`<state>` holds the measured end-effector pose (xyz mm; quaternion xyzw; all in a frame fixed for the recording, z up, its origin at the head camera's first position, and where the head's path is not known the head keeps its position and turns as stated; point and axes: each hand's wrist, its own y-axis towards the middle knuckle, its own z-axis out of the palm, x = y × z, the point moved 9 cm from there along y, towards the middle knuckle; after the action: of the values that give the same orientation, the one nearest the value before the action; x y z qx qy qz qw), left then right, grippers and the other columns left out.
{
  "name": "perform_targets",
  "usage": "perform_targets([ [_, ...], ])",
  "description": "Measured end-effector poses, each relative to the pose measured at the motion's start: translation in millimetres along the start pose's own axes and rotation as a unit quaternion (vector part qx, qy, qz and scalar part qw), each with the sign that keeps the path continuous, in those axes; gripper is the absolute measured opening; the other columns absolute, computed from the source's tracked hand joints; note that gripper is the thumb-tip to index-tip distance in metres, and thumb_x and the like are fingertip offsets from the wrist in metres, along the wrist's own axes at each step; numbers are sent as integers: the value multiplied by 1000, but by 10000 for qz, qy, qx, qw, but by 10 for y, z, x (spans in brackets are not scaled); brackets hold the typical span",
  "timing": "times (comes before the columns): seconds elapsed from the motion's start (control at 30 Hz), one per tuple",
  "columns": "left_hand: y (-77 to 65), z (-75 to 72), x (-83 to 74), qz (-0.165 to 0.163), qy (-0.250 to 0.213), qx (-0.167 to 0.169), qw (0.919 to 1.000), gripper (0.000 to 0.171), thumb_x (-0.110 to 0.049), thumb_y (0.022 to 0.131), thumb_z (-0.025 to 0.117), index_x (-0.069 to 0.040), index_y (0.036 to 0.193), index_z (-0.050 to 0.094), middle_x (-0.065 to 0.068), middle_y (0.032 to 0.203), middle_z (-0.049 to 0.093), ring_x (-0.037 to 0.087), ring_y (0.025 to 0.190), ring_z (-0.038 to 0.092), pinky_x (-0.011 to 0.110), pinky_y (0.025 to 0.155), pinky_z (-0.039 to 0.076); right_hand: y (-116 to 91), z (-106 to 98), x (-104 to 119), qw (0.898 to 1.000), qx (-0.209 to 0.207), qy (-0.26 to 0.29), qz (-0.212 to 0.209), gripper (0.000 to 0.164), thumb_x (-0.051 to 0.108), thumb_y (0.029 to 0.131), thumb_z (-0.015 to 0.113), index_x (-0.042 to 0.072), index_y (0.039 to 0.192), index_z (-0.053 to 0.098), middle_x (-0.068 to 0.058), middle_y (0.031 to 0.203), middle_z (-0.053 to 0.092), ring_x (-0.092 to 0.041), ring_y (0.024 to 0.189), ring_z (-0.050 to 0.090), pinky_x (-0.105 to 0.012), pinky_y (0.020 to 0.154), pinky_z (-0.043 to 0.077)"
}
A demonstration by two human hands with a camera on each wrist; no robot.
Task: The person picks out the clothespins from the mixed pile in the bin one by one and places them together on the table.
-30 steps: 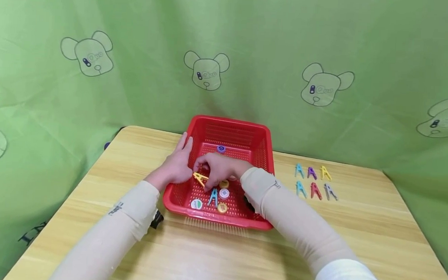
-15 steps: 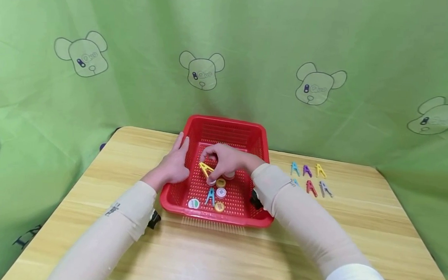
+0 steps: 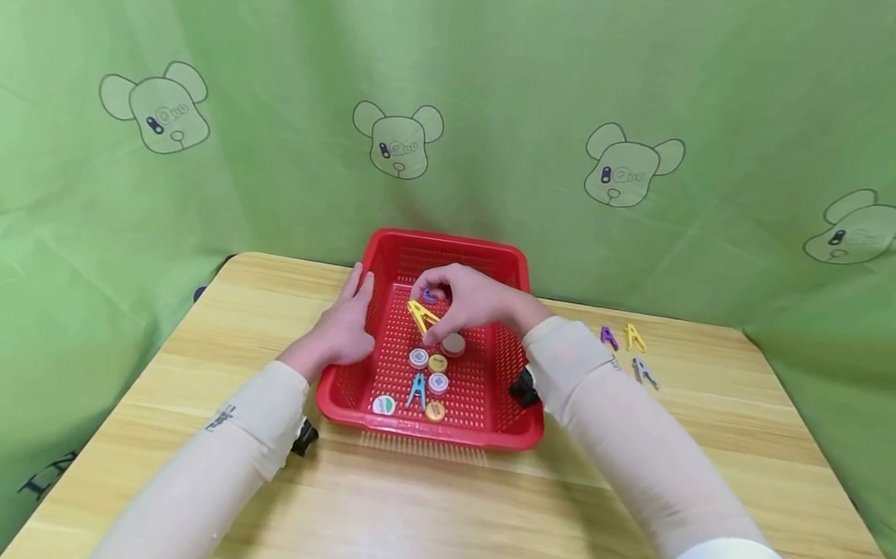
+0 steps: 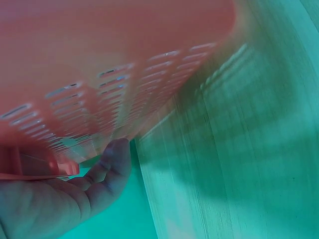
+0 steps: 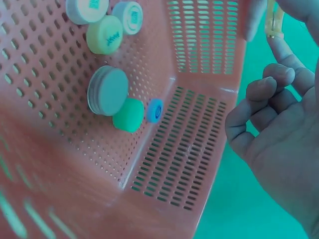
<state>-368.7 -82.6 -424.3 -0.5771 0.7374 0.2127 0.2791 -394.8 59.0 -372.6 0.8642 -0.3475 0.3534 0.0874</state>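
My right hand (image 3: 470,299) pinches a yellow clothespin (image 3: 421,316) between thumb and fingertips, over the inside of a red plastic basket (image 3: 441,435). That clothespin (image 5: 274,22) shows partly at the top of the right wrist view. My left hand (image 3: 343,329) grips the basket's left rim, and in the left wrist view its fingertips (image 4: 118,147) bend against the outer wall. On the basket floor lie a light blue clothespin (image 3: 416,391) and several bottle caps, among them a yellow cap (image 3: 435,411), a grey lid (image 5: 107,90) and a green cap (image 5: 129,115).
Right of the basket, a purple clothespin (image 3: 609,337), a yellow one and a grey clothespin (image 3: 645,372) lie on the wooden table (image 3: 408,511). My right forearm hides others beside them. A green curtain (image 3: 502,65) hangs behind the table.
My right hand has moved up and right in the view with the yellow clothespin, uncovering caps beneath. My left hand keeps its place on the rim. The head view has shifted slightly.
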Motion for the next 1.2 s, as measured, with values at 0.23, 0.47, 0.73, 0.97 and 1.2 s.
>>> perform_targets([
  [0.23, -4, 11, -8, -24, -49, 24, 10000, 105, 11, 77, 64, -6, 161, 2, 4, 165, -17, 38, 141, 32, 43, 92, 54, -161, -198, 19, 9993, -326, 152, -76, 44, 25, 71, 91, 16, 107, 66, -11, 92, 56, -26, 89, 50, -33, 70, 46],
  [0.47, -2, 15, -28, -8, -55, 48, 10000, 105, 11, 77, 64, -6, 161, 2, 2, 165, -20, 40, 140, 33, 44, 92, 53, -360, -361, -119, 9981, -604, 132, -5, 44, 18, 71, 90, 14, 108, 66, -22, 93, 51, -30, 91, 48, -34, 70, 43],
  [0.73, -15, -3, -61, 12, -23, 32, 10000, 104, 11, 77, 63, -5, 160, 2, 3, 165, -20, 41, 142, 29, 46, 97, 50, -639, -500, -355, 9950, -935, 350, 100, 47, 16, 72, 90, 7, 110, 63, -20, 89, 46, -24, 81, 42, -32, 67, 39],
  [0.97, -20, 26, -69, 49, 5, 57, 10000, 104, 11, 77, 63, -4, 160, 2, 4, 165, -19, 41, 140, 31, 45, 95, 52, -951, -576, -529, 9914, -1210, 428, 257, 49, 13, 73, 89, 3, 112, 61, -19, 85, 45, -25, 77, 41, -32, 65, 37],
  [1.2, -36, 10, -37, 34, 56, 49, 10000, 105, 11, 76, 62, -5, 160, 1, 2, 164, -22, 42, 142, 27, 47, 98, 49, -1256, -639, -733, 9886, -1415, 406, 331, 48, 14, 72, 88, 4, 110, 62, -19, 85, 45, -24, 75, 41, -31, 65, 38],
])
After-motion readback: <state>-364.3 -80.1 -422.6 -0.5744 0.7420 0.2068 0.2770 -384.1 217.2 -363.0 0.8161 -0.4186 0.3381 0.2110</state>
